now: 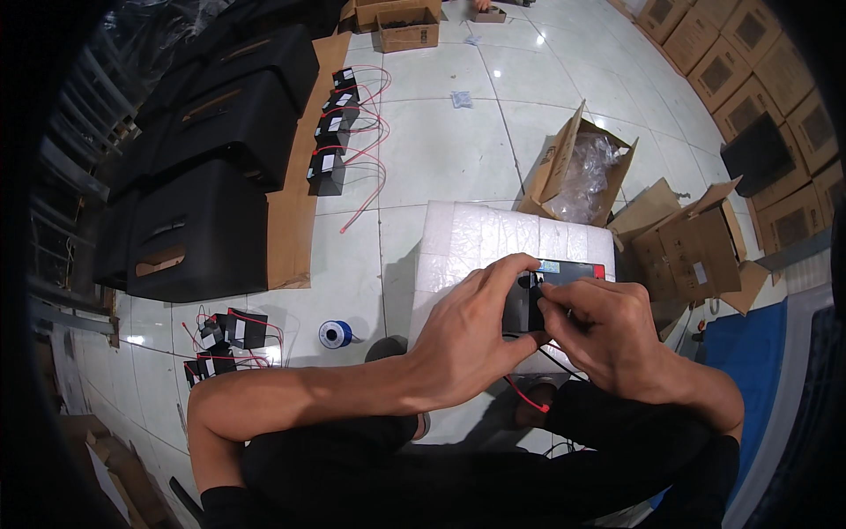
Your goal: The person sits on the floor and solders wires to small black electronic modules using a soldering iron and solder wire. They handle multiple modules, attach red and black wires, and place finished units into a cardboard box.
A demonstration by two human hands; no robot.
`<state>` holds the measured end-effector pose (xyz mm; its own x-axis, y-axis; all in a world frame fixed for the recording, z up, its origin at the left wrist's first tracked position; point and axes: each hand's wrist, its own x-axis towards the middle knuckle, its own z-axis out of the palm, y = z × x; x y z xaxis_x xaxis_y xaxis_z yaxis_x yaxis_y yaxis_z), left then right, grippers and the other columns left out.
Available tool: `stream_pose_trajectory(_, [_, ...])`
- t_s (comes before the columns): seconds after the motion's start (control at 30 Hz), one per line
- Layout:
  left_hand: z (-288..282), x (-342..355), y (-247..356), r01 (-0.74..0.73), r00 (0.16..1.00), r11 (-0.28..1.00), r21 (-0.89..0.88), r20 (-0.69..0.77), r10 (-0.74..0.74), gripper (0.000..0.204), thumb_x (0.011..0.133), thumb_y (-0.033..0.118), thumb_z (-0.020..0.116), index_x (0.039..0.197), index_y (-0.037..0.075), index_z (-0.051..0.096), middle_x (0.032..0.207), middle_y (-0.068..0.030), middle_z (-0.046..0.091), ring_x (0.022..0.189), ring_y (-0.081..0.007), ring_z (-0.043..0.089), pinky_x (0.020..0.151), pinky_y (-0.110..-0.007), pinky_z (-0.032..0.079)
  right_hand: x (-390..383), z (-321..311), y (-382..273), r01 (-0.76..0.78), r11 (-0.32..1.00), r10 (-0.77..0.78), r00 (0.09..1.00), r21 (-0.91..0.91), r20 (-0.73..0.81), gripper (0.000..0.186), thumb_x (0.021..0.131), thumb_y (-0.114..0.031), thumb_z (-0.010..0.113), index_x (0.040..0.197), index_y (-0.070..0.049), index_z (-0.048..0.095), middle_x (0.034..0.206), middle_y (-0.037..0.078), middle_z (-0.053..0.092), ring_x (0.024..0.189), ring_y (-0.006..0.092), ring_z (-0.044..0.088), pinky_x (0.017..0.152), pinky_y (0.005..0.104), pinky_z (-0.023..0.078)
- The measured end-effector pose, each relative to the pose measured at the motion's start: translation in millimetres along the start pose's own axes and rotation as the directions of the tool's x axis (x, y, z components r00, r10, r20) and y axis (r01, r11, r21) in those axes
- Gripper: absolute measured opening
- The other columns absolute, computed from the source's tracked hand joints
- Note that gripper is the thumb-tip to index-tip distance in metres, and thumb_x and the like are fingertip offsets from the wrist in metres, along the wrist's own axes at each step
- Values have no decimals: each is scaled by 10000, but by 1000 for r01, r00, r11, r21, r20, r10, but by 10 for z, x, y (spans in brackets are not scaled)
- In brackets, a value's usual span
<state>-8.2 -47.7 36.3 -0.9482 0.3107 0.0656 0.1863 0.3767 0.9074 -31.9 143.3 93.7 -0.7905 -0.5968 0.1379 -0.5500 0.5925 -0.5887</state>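
Observation:
A black battery (575, 271) with a red terminal at one corner rests on a white foam block (454, 242). My left hand (463, 326) grips its left side, thumb along the near edge and index finger at the far edge. My right hand (608, 331) is closed in a pinch at a small dark part on the battery's top; what exactly it pinches is too small to make out. A red wire (522, 391) with a red connector and a black wire (561, 363) hang below my hands.
Large black cases (211, 225) stand on cardboard at left. Batteries with red wires (330, 132) (247, 331) and a blue spool (335, 333) lie on the tiled floor. Open cartons (683, 247) are at right, with stacked boxes (749, 106) behind. A person's hand (482, 5) shows at the top.

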Motion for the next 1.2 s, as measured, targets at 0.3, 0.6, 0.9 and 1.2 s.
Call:
stream_pose_trajectory(0.3, [-31,-12,-42,-216,974,966,140,-44,224,650,777,99,760,1369,54,495,1326,-228,569,1244,-400,562,1032,-450,471,-68,23,-13,47,998,-47,999,-35,-2,240,821,-5,733,1034,97,692,720,175,665,547,260,666,500,333,513])
stream_pose_trajectory(0.6, [-73,10,-19,-200,980,978,54,9,200,637,788,58,762,1364,-9,496,1335,-209,574,1274,-352,559,1052,-411,468,-125,37,37,39,999,-39,999,2,-23,269,827,-53,722,1058,79,685,737,186,682,568,319,675,495,388,539])
stream_pose_trajectory(0.9, [-58,187,44,282,955,824,-492,65,-289,459,926,166,706,1313,-8,533,1176,-107,603,1097,-161,578,935,-310,504,-138,-42,78,98,985,-87,993,-138,83,306,848,-128,706,1078,75,698,691,147,667,512,285,637,450,403,497])
stream_pose_trajectory(1.2, [37,238,46,288,952,867,-406,27,-304,420,924,205,722,1242,-36,591,1073,-158,640,965,-191,632,852,-318,542,-152,-380,264,7,999,-4,996,39,-89,219,885,-107,683,959,97,718,689,161,673,540,248,648,488,353,495])
